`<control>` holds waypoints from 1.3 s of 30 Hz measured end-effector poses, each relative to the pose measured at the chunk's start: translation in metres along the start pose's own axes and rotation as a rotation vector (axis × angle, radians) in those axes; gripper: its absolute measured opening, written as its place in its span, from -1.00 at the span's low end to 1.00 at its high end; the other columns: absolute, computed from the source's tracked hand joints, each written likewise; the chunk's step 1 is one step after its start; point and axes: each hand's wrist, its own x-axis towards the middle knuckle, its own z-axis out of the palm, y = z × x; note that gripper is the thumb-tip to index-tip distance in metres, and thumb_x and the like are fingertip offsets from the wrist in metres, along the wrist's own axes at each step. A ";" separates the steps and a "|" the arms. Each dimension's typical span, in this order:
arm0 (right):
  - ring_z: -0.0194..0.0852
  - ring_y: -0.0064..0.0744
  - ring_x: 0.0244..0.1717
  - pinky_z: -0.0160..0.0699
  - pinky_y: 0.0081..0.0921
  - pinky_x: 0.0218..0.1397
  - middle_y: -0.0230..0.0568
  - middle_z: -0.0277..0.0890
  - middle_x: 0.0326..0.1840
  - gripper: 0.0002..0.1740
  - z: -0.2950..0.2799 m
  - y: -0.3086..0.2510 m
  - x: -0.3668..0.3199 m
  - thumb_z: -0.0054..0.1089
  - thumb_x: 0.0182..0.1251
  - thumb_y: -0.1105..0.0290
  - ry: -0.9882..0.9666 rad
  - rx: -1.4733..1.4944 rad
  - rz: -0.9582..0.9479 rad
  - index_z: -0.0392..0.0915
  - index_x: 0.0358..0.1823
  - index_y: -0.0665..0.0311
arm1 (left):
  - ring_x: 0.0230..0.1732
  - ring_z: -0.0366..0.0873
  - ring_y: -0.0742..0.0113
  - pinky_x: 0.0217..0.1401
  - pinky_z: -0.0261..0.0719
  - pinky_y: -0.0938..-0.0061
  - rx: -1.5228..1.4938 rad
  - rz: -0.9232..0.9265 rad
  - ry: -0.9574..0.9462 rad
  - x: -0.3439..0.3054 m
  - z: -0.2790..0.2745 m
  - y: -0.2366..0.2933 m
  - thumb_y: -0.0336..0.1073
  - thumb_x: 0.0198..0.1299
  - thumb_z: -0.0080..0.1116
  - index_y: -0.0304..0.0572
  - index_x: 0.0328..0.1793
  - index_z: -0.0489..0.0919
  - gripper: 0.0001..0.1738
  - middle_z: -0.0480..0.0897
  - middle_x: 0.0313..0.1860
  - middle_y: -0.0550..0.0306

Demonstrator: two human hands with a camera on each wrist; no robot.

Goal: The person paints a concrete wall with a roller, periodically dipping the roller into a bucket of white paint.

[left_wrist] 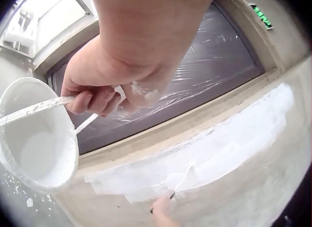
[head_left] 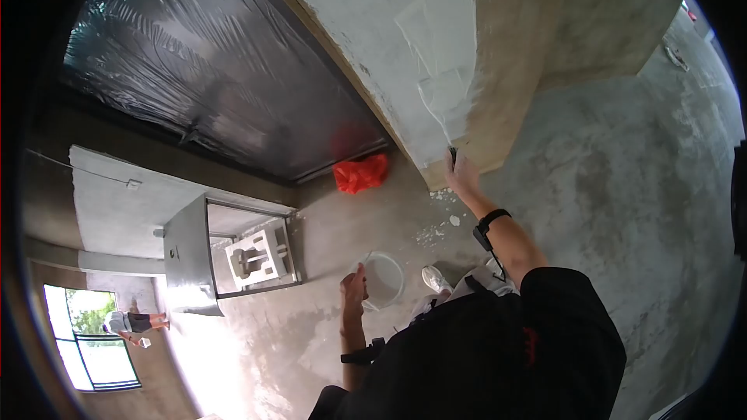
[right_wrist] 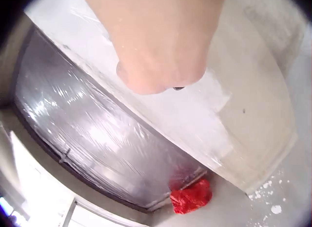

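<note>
My left hand grips the white strap handle of a bucket, its fingers curled around it. The bucket hangs tilted in the left wrist view, with white paint inside and smears along its rim. White smudges mark the hand. My right hand is raised at the wall and holds a paint roller by its dark handle. The roller's slim pale frame reaches over the fresh white coat; its head blends into the white. In the right wrist view, the hand's back hides most of the tool.
A plastic-covered panel adjoins the painted wall. Near its foot lies a red plastic bag. White splatters dot the concrete floor by the wall's base. Left of the bucket is an open door; farther off, another person stands near a window.
</note>
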 end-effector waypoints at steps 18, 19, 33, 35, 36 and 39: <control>0.48 0.24 -0.52 0.41 0.03 -0.45 0.19 0.45 -0.64 -0.54 -0.156 -0.156 0.060 -0.18 0.43 0.04 0.332 0.096 -0.173 0.35 -0.34 0.35 | -0.79 0.14 0.56 -0.77 0.09 0.59 0.069 0.226 -0.082 0.012 -0.007 -0.002 0.04 0.25 0.09 -0.14 -0.57 0.40 -0.52 0.26 -0.75 0.36; 0.47 0.25 -0.52 0.41 0.03 -0.44 0.19 0.44 -0.65 -0.53 -0.166 -0.166 0.064 -0.18 0.43 0.03 0.346 0.087 -0.183 0.35 -0.35 0.36 | -0.80 0.12 0.58 -0.79 0.06 0.61 0.093 0.222 -0.062 0.014 -0.006 -0.001 0.06 0.24 0.12 -0.14 -0.54 0.41 -0.53 0.23 -0.75 0.38; 0.50 0.31 -0.34 0.44 0.04 -0.28 0.33 0.49 -0.48 -0.43 -0.293 -0.299 0.143 -0.15 0.38 0.00 0.548 0.112 -0.401 0.48 -0.39 0.48 | -0.77 0.29 0.44 -0.72 0.23 0.44 0.149 0.202 -0.056 0.046 -0.025 -0.011 0.07 0.22 0.12 -0.23 -0.58 0.47 -0.48 0.35 -0.75 0.24; 0.49 0.33 -0.29 0.44 0.03 -0.20 0.35 0.50 -0.43 -0.40 -0.305 -0.317 0.154 -0.18 0.39 -0.01 0.550 0.134 -0.431 0.49 -0.40 0.50 | -0.77 0.29 0.42 -0.71 0.23 0.44 0.154 0.202 -0.030 0.045 -0.026 -0.009 0.06 0.22 0.11 -0.24 -0.58 0.48 -0.48 0.35 -0.75 0.23; 0.49 0.33 -0.29 0.44 0.03 -0.20 0.35 0.50 -0.43 -0.40 -0.311 -0.328 0.157 -0.18 0.39 -0.01 0.555 0.134 -0.438 0.49 -0.40 0.50 | -0.77 0.30 0.41 -0.71 0.24 0.43 0.156 0.198 -0.042 0.043 -0.028 -0.006 0.06 0.22 0.11 -0.25 -0.57 0.48 -0.48 0.36 -0.74 0.22; 0.49 0.33 -0.26 0.44 0.01 -0.16 0.36 0.50 -0.41 -0.38 -0.331 -0.359 0.157 -0.19 0.39 -0.02 0.566 0.119 -0.481 0.50 -0.41 0.51 | -0.76 0.31 0.39 -0.70 0.26 0.42 0.144 0.198 -0.056 0.047 -0.031 -0.005 0.06 0.22 0.11 -0.26 -0.58 0.48 -0.48 0.37 -0.74 0.21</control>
